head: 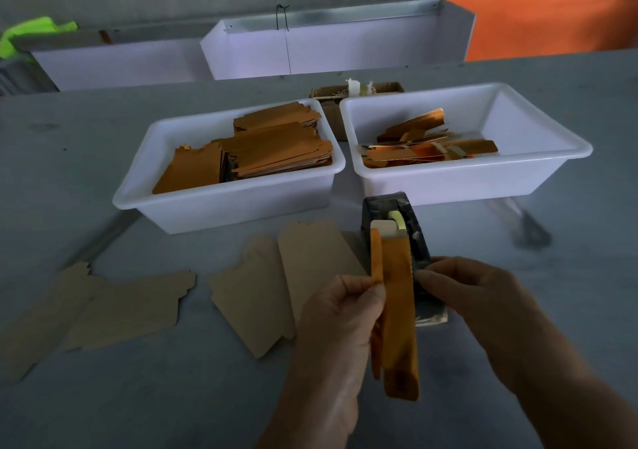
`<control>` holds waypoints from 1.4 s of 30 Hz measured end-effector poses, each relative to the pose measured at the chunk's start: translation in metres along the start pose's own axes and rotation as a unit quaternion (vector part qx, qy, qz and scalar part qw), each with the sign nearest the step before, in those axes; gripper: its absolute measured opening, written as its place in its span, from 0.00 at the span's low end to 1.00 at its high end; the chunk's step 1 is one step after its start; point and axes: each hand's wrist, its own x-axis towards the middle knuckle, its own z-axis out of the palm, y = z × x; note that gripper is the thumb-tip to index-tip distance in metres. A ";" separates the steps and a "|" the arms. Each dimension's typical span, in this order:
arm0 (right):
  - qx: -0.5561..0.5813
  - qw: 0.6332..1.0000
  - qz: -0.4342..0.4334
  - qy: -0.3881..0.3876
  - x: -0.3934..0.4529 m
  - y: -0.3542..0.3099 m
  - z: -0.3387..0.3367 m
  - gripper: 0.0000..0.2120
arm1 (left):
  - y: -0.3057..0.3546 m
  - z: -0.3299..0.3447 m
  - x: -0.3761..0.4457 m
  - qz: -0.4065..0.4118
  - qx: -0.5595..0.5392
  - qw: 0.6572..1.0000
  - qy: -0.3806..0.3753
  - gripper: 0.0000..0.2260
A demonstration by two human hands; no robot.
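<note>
The left hand's fingers [374, 291] are curled, and thumb and fingertips pinch the left edge of a folded orange card sleeve [400, 314]. The sleeve stands nearly upright between the two hands, its top reaching toward 12 o'clock and its lower end hanging toward 6. The left hand [340, 314] sits at 9 o'clock of the sleeve. The right hand [473, 296] sits at 3 o'clock, its fingertips [426, 274] drawn together at the sleeve's right edge; whether they pinch the card or tape cannot be told. Just behind the sleeve, toward 12, is a dark tape dispenser [383, 207] with a pale roll [397, 221]. At 9 to 10 o'clock of the hands, flat brown card blanks [310, 262] lie spread on the grey table [172, 397]. Farther out, at 11 o'clock, a white tub [228, 207] holds stacked orange flats [276, 152]. At 1 o'clock a second white tub [448, 183] holds loosely piled folded sleeves [428, 148]. A small cardboard box [331, 114] stands between the tubs at 12.
</note>
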 end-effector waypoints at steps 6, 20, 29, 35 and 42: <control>0.035 0.999 0.012 0.005 0.000 0.000 0.006 0.07 | -0.001 0.004 -0.005 0.003 -0.006 0.999 -0.040 0.05; 0.006 0.994 -0.044 0.099 -0.023 0.011 0.007 0.08 | -0.005 0.004 -0.001 0.005 -0.004 0.999 -0.032 0.06; -0.092 0.979 -0.098 0.154 -0.030 0.017 0.020 0.09 | 0.002 0.001 -0.001 0.023 0.015 0.995 -0.093 0.06; -0.092 0.977 -0.112 0.155 -0.031 0.018 0.023 0.07 | 0.004 0.004 0.003 0.044 0.090 0.991 -0.092 0.04; -0.174 0.957 -0.165 0.163 -0.027 0.018 0.020 0.07 | 0.002 0.010 0.003 0.094 0.165 0.980 -0.056 0.03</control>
